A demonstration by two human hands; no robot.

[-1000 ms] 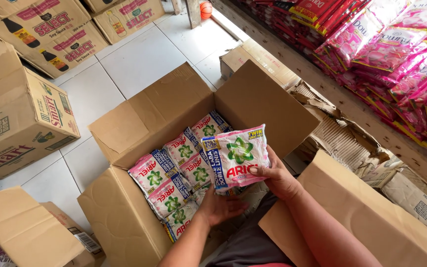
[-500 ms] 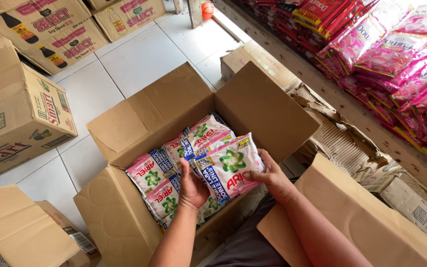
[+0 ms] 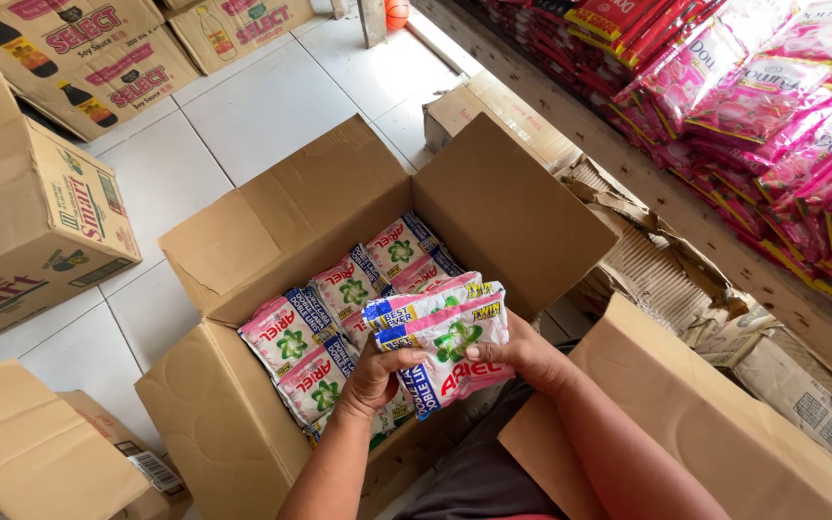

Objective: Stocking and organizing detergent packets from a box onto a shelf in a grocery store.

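An open cardboard box [image 3: 243,433] stands on the floor in front of me, filled with rows of pink, white and blue detergent packets [image 3: 312,337]. Over its near right corner I hold a small stack of the same packets [image 3: 440,337]. My left hand [image 3: 373,376] grips the stack's left edge with the thumb on top. My right hand [image 3: 522,354] holds its right side. The lowest packets in the box are hidden behind my hands.
Closed and half-open cardboard boxes [image 3: 40,221] stand at the left and top left on white floor tiles. Flattened cardboard [image 3: 666,279] lies to the right. A wooden shelf [image 3: 782,116] at the right carries several pink and red pouches.
My left hand has come up out of the box and joined the right on the packets. The stack has moved slightly lower and nearer to me.
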